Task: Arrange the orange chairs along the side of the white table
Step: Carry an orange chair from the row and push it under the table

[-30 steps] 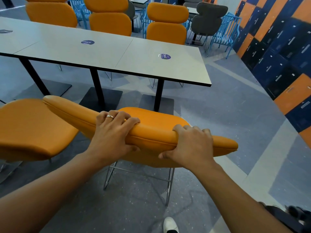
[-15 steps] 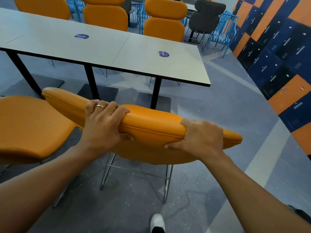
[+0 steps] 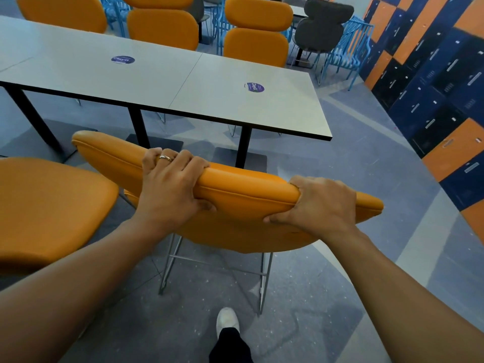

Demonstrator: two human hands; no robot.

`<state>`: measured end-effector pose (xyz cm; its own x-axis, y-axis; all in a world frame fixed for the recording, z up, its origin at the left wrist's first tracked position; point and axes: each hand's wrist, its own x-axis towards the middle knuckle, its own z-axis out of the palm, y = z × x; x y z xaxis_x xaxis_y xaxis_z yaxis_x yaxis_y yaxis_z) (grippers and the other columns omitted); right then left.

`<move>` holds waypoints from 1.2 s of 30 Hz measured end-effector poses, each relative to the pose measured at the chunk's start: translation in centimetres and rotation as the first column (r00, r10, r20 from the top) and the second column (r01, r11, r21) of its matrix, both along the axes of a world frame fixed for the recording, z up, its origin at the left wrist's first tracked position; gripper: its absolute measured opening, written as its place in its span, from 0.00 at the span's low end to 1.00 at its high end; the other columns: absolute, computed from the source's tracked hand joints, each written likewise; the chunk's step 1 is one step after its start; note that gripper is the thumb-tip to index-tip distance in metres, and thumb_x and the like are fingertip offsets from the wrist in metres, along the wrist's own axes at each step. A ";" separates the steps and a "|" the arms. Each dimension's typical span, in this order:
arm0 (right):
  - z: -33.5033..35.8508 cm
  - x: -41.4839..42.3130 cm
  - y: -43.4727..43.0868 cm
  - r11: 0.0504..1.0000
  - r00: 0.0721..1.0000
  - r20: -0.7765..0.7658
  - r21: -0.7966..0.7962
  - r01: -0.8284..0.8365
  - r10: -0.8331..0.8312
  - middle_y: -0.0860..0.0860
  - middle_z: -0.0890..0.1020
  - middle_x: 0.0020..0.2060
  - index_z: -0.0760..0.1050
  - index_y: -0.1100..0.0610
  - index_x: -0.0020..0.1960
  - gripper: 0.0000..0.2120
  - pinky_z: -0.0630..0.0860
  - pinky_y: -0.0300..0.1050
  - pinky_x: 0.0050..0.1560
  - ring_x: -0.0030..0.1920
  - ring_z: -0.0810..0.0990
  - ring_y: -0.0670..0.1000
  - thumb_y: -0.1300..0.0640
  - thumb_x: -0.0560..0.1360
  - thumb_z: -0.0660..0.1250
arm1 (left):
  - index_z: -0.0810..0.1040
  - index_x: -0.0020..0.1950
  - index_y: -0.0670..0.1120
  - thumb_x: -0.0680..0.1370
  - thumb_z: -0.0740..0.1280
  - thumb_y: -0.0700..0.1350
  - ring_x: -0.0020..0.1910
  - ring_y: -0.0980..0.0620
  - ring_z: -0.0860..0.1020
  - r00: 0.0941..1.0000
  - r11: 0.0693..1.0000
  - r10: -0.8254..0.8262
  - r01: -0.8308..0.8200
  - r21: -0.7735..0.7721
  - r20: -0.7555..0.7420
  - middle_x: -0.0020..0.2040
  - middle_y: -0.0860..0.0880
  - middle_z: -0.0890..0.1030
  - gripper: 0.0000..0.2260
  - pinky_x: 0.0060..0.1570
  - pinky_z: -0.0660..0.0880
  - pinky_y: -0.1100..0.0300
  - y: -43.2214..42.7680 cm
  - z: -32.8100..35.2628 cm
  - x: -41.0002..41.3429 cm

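Grey floor [image 3: 340,297] on the near side of the white table [image 3: 183,82]: I hold the orange chair [image 3: 248,192], back toward me, backrest's long axis running left-far to right-near roughly along the table edge, left hand [image 3: 170,189] and right hand [image 3: 322,205] both gripping its top.

Both bare forearms [image 3: 86,279] stretch forward from the lower corners, hands well apart. The left hand [image 3: 170,189], a ring [image 3: 164,158] on one finger, curls its fingers [image 3: 188,160] over the top of the chair back [image 3: 248,189] with the thumb pressed on the near side; the right hand [image 3: 319,205] grips the same edge further right, fingers over, thumb below
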<state>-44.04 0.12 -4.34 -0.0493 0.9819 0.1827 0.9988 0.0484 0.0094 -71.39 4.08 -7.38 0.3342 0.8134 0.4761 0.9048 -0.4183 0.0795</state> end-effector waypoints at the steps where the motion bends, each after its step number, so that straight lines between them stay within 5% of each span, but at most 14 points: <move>1: 0.0 0.0 0.5 1.000 1.000 -0.007 -0.002 0.000 0.000 0.47 0.84 0.44 0.78 0.43 0.53 0.35 0.69 0.46 0.44 0.44 0.80 0.50 0.19 0.60 0.65 | 0.76 0.58 0.50 0.61 0.69 0.69 0.56 0.41 0.74 1.000 1.000 0.001 -0.001 -0.001 0.004 0.53 0.47 0.78 0.32 0.64 0.58 0.43 0.6 0.0 0.1; 36: -0.4 1.2 26.1 0.998 0.996 -0.069 -0.032 0.059 -0.061 0.45 0.83 0.52 0.75 0.42 0.61 0.37 0.73 0.49 0.51 0.50 0.81 0.50 0.18 0.63 0.62 | 0.73 0.59 0.54 0.59 0.77 0.63 0.59 0.42 0.72 1.000 0.994 0.019 -0.017 -0.109 0.011 0.55 0.49 0.76 0.32 0.68 0.54 0.42 28.7 0.5 2.3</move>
<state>-42.88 26.21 -4.78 0.0214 0.9878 0.1545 0.9981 -0.0121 -0.0607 -69.06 32.77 -6.90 0.3140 0.8664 0.3882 0.9109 -0.3902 0.1342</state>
